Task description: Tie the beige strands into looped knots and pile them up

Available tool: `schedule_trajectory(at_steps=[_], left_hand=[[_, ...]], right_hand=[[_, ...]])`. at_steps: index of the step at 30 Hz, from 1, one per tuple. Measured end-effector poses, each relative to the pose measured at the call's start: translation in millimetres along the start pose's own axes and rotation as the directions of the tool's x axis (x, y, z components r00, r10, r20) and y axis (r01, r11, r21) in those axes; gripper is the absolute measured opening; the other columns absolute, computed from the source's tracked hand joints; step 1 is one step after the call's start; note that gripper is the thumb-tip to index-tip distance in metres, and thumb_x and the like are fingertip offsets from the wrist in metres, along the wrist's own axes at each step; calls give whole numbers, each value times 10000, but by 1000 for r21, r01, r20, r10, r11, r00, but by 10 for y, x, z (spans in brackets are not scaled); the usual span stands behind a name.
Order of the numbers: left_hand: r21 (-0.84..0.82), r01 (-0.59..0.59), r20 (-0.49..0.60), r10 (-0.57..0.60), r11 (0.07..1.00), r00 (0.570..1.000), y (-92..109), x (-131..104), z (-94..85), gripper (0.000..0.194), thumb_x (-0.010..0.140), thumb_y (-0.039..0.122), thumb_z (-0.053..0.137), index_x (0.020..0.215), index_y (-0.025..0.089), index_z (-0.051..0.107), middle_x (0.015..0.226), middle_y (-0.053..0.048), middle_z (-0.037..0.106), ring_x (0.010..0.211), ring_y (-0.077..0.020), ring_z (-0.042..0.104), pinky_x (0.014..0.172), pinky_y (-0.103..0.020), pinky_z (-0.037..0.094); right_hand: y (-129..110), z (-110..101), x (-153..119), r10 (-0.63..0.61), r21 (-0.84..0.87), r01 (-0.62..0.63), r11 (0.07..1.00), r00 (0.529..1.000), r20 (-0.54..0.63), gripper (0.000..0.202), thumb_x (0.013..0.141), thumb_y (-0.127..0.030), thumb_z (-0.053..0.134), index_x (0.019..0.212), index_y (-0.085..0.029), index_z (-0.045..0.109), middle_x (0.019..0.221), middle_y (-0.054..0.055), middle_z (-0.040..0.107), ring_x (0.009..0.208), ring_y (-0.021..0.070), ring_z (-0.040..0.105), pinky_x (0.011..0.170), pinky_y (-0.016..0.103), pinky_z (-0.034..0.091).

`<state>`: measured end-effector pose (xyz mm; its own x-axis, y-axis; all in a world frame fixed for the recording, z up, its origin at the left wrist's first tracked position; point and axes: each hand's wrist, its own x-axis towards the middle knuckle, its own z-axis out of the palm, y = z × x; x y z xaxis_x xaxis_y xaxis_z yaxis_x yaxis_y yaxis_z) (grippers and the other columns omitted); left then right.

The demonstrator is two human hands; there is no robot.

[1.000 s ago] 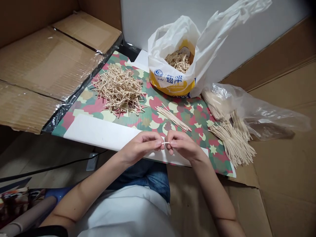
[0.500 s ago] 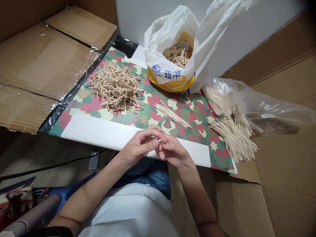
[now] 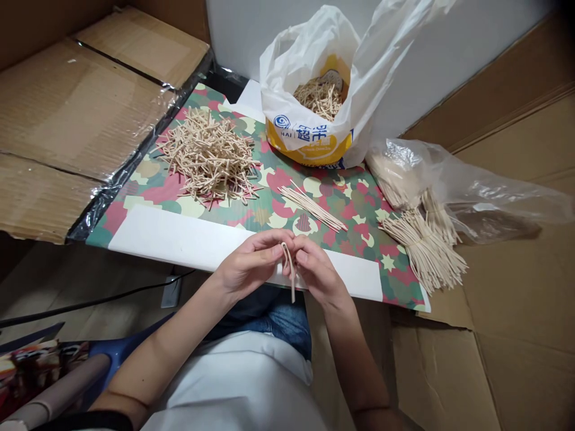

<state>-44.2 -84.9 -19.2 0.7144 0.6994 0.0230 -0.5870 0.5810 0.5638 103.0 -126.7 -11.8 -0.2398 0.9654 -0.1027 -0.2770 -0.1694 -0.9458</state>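
A thin pale cord (image 3: 292, 281), bent into a loop at its top, is between my two hands over the table's front edge. My left hand (image 3: 254, 260) pinches it near the bend with thumb and fingers. My right hand (image 3: 317, 269) is closed on the same cord from the other side, its fingertips partly hidden. One end of the cord hangs down below the fingers. Just beyond my hands, a small row of straight pale cords (image 3: 312, 208) lies on the patterned board (image 3: 269, 218). To the left is a heap of short, knotted-looking pale pieces (image 3: 209, 157).
A white and yellow plastic bag (image 3: 309, 140) holding more pale pieces stands at the back. On the right lie tied bundles of long cords (image 3: 424, 251) beside a clear plastic bag (image 3: 489, 191). Cardboard (image 3: 58, 108) covers the left side.
My hands have tilted and opened slightly, so the looped cord shows more plainly, its end now hanging below the fingers. The view has shifted a little.
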Motion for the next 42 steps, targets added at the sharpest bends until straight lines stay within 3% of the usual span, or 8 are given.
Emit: schedule_trajectory(at_steps=[4, 10, 13, 19, 23, 27, 33, 42], left_hand=[[17, 22, 0, -22, 1000, 1000, 12, 7, -3, 109, 733, 234, 680, 773, 136, 654, 872, -28, 548, 611, -123, 595, 609, -258, 480], [-10, 43, -14, -43, 999, 999, 19, 9, -6, 118, 723, 232, 686, 765, 124, 665, 829, -18, 488, 600, -76, 506, 518, -192, 469], [-7, 49, -4, -49, 999, 999, 29, 6, 7, 118, 723, 236, 684, 759, 125, 666, 772, -12, 468, 601, -87, 493, 500, -196, 476], [10, 77, -26, -77, 997, 997, 56, -4, 10, 112, 729, 221, 675, 795, 130, 680, 884, -37, 514, 665, -117, 561, 549, -223, 501], [-20, 75, -22, -75, 997, 997, 56, -3, 15, 108, 720, 207, 682, 790, 124, 682, 879, -36, 511, 648, -99, 529, 523, -212, 506], [-42, 80, -31, -81, 996, 996, 52, -7, 17, 113, 703, 203, 696, 771, 117, 672, 937, -27, 514, 563, -57, 488, 469, -210, 506], [-59, 114, -19, -115, 992, 993, 63, -12, -18, 118, 716, 204, 687, 771, 106, 652, 891, -33, 555, 520, -61, 525, 471, -222, 527], [41, 34, 43, -36, 999, 998, 5, -25, -26, 157, 773, 242, 650, 879, 127, 644, 601, 11, 554, 484, -105, 606, 518, -191, 488]], right_hand=[[-12, 30, 25, -49, -74, 51, 996, 998, 25, 200, 869, -359, 522, 809, -182, 592, 669, -13, 556, 601, 104, 495, 612, 238, 399], [-13, 41, 51, -25, -110, 35, 993, 995, 92, 208, 820, -386, 562, 772, -186, 592, 626, -4, 581, 630, 138, 529, 619, 263, 430], [0, 52, 36, -1, -106, 10, 994, 997, 83, 227, 811, -408, 565, 791, -183, 589, 625, -10, 575, 605, 133, 529, 606, 263, 430], [-60, 91, -58, -30, -197, 30, 980, 1000, 1, 225, 872, -363, 504, 764, -179, 577, 692, 1, 564, 684, 130, 522, 655, 252, 438], [-129, 131, -115, -11, -220, 12, 975, 1000, 5, 168, 891, -323, 494, 851, -189, 586, 742, -7, 557, 711, 120, 539, 677, 238, 450], [-112, 164, -112, 35, -159, -33, 987, 999, 8, 146, 889, -302, 499, 899, -191, 593, 767, -12, 547, 703, 105, 551, 665, 223, 451], [21, 162, -56, 55, -11, -55, 998, 998, 2, 186, 823, -361, 563, 817, -178, 597, 667, -16, 562, 599, 107, 548, 607, 234, 440], [134, 243, 19, 2, 130, 12, 991, 994, -106, 184, 759, -339, 559, 655, -189, 588, 491, -17, 510, 504, 133, 482, 553, 267, 390]])
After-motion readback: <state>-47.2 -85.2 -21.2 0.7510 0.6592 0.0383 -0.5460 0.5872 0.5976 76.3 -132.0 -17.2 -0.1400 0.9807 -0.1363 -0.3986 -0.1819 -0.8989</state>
